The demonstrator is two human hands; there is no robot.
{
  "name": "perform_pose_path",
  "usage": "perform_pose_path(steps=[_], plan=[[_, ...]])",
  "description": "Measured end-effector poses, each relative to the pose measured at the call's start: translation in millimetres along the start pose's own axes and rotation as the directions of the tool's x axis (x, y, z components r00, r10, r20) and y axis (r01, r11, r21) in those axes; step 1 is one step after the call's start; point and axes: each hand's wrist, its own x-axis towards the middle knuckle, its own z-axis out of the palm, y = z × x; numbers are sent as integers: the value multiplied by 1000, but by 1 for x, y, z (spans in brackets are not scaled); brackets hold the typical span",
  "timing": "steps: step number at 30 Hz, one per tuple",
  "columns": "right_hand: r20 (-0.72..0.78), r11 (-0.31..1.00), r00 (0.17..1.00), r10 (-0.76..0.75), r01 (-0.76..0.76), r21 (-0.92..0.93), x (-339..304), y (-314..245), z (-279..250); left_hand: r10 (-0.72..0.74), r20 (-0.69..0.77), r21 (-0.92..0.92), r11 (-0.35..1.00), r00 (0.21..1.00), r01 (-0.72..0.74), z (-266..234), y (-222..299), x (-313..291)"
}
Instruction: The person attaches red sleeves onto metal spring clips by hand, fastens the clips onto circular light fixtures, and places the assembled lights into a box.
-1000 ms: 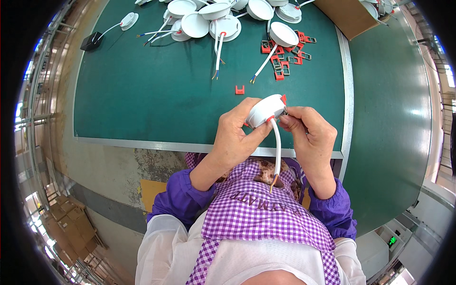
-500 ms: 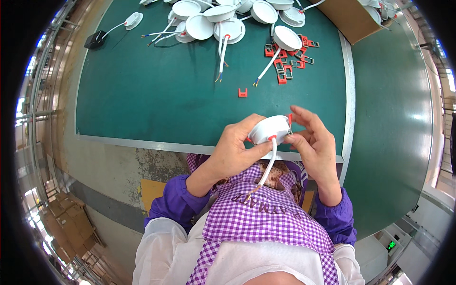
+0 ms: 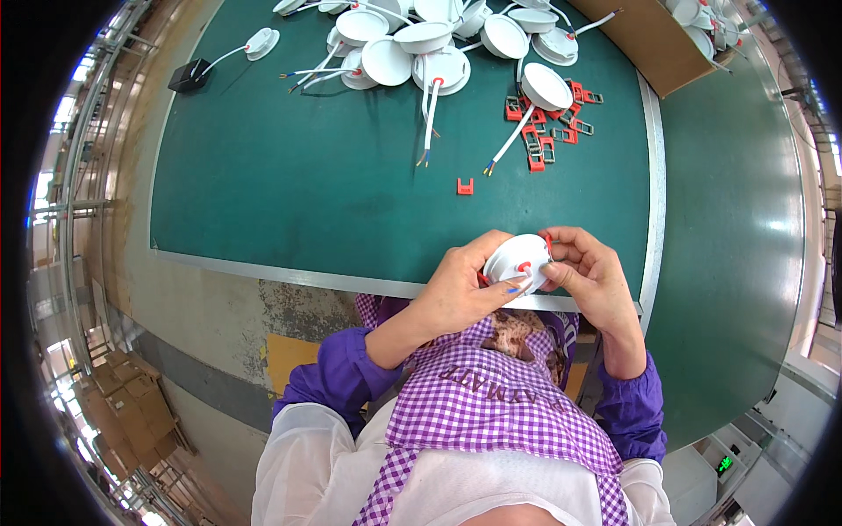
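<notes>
Just over the table's front edge, my left hand [image 3: 458,285] is closed round the left side of a white round downlight [image 3: 509,259]. A red cable outlet sits in its back, and the short white cable points toward me. On the left rim shows a red clip [image 3: 482,279], partly behind my fingers. My right hand [image 3: 592,279] pinches the opposite rim, thumb on the back of the light, at another red clip [image 3: 549,240]. The fingers hide most of that clip. Beyond the hands, a single red clip [image 3: 465,187] lies on the green table.
Several white downlights [image 3: 386,61] with bare-ended cables are heaped at the far side. Red clips with metal frames [image 3: 537,151] lie scattered under one light. A cardboard box [image 3: 671,66] stands far right, a black block [image 3: 188,76] far left. A metal strip [image 3: 653,193] edges the table.
The downlight has tilted so its back faces me more, and its cable now looks foreshortened. My right fingers have closed in on the right clip. The whole view has shifted slightly.
</notes>
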Motion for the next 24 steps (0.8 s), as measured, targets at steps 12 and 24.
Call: perform_pose_path(steps=[12, 24], plan=[[-397, 787, 689, -606, 593, -170, 78, -149, -119, 284, -198, 370, 908, 938, -197, -30, 6, 18], [-319, 711, 701, -638, 377, -594, 147, -61, -96, 562, -138, 585, 711, 816, -391, -58, 72, 52]])
